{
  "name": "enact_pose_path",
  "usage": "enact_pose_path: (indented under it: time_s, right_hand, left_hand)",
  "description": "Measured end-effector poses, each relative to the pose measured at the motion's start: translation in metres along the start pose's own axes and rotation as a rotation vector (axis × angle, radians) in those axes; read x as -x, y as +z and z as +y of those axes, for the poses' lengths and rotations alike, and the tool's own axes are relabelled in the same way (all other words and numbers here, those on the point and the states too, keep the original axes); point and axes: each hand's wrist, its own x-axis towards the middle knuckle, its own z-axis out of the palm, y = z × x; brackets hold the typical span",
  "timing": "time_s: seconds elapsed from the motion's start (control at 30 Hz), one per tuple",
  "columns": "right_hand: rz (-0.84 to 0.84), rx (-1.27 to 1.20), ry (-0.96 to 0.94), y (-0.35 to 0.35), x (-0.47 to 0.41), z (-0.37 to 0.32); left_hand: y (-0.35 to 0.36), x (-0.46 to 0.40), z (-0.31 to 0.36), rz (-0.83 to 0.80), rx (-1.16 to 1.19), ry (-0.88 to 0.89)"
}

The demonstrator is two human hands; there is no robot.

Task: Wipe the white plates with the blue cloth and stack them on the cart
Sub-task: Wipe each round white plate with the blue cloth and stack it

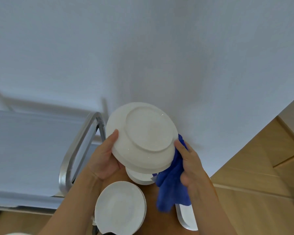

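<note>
I hold a white plate (143, 134) upside down in the air, its foot ring facing me. My left hand (105, 160) grips its left rim, thumb on the underside. My right hand (190, 163) holds the blue cloth (173, 189) against the plate's right rim; the cloth hangs down below the hand. Under the plate, on a brown surface (153, 211), lie a stack of white plates (120, 207) and another white dish (137, 178), partly hidden. The cart (32, 150) with its flat pale top and metal handle (75, 150) stands to the left.
A white wall fills the upper view. A long white dish (187, 216) lies on the brown surface at the right, partly under the cloth. Light wooden flooring (261, 167) shows at the right.
</note>
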Motion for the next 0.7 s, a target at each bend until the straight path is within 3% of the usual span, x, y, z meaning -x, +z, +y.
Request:
enact_pose_path:
  time_s: [0.13, 0.27, 0.33, 0.47, 0.57, 0.63, 0.7]
  right_hand:
    - [0.094, -0.119, -0.104, 0.001, 0.01, -0.018]
    - [0.103, 0.297, -0.419, 0.013, 0.026, -0.031]
    - [0.055, 0.585, -0.491, 0.019, 0.033, -0.024]
    - [-0.134, 1.071, -0.637, 0.029, 0.046, 0.006]
    - [-0.282, 1.492, -0.841, 0.036, 0.048, 0.033]
    - [-0.356, 1.537, -0.876, 0.037, 0.048, 0.038]
    - [-0.317, 1.4, -0.782, 0.038, 0.045, 0.024]
  left_hand:
    - [-0.009, -0.009, -0.019, 0.114, -0.009, -0.174]
    - [-0.01, -0.017, -0.033, 0.291, -0.267, -0.292]
    - [0.0, -0.022, -0.028, 0.351, -0.389, -0.268]
    - [0.03, -0.034, -0.013, 0.253, -0.317, -0.292]
    - [0.027, -0.038, -0.018, 0.347, -0.227, -0.307]
    - [0.019, -0.036, -0.028, 0.411, -0.157, -0.281]
    - [0.009, -0.033, -0.034, 0.409, -0.089, -0.225]
